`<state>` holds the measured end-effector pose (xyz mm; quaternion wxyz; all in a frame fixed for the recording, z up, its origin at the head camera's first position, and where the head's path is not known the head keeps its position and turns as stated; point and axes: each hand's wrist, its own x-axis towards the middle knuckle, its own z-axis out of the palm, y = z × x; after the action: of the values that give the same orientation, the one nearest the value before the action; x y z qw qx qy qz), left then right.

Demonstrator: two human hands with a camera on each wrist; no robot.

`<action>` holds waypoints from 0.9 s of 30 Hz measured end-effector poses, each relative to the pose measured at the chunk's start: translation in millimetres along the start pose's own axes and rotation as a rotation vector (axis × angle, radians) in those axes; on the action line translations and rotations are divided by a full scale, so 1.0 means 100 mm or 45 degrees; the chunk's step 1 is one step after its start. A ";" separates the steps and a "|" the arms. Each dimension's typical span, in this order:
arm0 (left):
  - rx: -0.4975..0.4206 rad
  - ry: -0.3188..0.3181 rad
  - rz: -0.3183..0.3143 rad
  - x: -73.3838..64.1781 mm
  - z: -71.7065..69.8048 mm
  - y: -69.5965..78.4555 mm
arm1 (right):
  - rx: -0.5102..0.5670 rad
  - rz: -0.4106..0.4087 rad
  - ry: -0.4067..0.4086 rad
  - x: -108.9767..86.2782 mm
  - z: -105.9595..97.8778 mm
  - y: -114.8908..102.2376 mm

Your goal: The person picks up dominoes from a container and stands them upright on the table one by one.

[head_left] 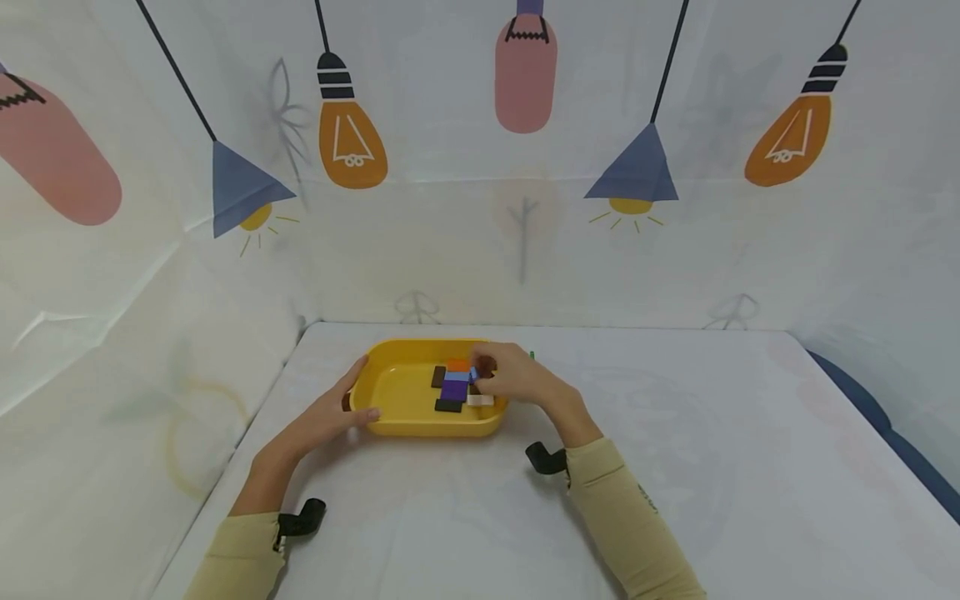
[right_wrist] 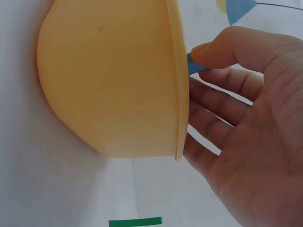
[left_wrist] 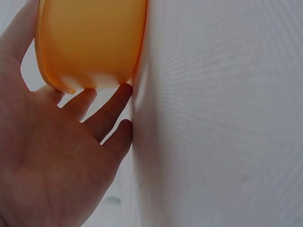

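A yellow tray (head_left: 405,429) stands on the white table with small coloured blocks toward its right end. My left hand (head_left: 333,412) holds the tray's left end, thumb at the front rim and fingers against the outer wall. From the left wrist, the fingertips meet the tray's wall (left_wrist: 94,42) close to the tabletop. Over the right end, my right hand (head_left: 512,373) pinches a small blue block (right_wrist: 193,65) between thumb and forefinger. Beside it lie a purple block (head_left: 453,390), an orange block (head_left: 457,365), a white block (head_left: 480,400) and dark blocks (head_left: 448,406). The right fingers partly hide this group.
White tabletop (head_left: 735,467) spreads to both sides of the tray. A short green strip (right_wrist: 135,222) lies beyond its right end. Behind stands a white cloth (head_left: 450,250) printed with lamps and bulbs. Black wrist mounts (head_left: 302,518) stick out by both sleeves.
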<state>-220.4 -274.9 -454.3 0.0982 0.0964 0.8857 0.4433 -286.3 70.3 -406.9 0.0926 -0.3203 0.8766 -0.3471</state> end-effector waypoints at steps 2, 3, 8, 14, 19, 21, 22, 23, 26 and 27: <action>-0.005 -0.001 0.000 0.00 0.00 0.00 | 0.019 0.000 0.022 -0.01 -0.02 0.01; -0.004 0.000 -0.002 0.01 0.00 0.00 | 0.029 -0.002 0.037 -0.01 -0.03 0.02; 0.011 0.005 -0.011 0.02 0.00 0.00 | 0.039 -0.009 0.090 -0.02 -0.08 0.09; 0.028 0.006 -0.012 0.01 0.00 0.00 | 0.054 -0.024 0.131 -0.02 -0.12 0.17; 0.023 0.005 -0.013 0.01 0.00 0.00 | 0.082 -0.026 0.164 -0.06 -0.19 0.20; 0.018 0.004 -0.008 0.01 0.00 0.00 | 0.091 -0.027 0.179 -0.07 -0.21 0.21; 0.018 0.003 -0.006 0.01 0.00 0.00 | 0.097 -0.032 0.187 -0.08 -0.23 0.21; 0.020 0.002 -0.006 0.01 0.00 0.00 | 0.097 -0.035 0.194 -0.09 -0.24 0.21; 0.018 0.000 -0.006 0.02 0.00 -0.01 | 0.090 -0.035 0.207 -0.11 -0.28 0.23; 0.016 0.001 -0.007 0.02 0.00 -0.01 | 0.086 -0.037 0.211 -0.11 -0.29 0.23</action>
<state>-221.8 -274.8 -455.4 0.0986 0.0945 0.8888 0.4375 -300.1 105.9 -401.3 0.0254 -0.3000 0.8641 -0.4033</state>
